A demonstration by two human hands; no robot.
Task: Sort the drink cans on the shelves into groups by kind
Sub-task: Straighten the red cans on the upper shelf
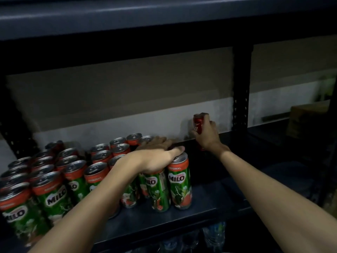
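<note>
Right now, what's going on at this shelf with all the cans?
A person is sorting drink cans on a dark metal shelf. The left hand rests flat on the tops of the green Milo cans grouped at the left. The right hand grips a red cola can further right, apart from the Milo group, near the back wall. Whether it touches the shelf is unclear.

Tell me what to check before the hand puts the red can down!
1. Right hand grips the slim red metal cola can: ok.
2. Can upright: ok.
3. Dark shelf board below it bare: ok.
4. Green-and-red Milo cans apart from the red can: ok.
5. Left hand resting flat on Milo can tops, steadying them: ok.
6. More red cans behind the Milo cans: cannot tell.
</note>
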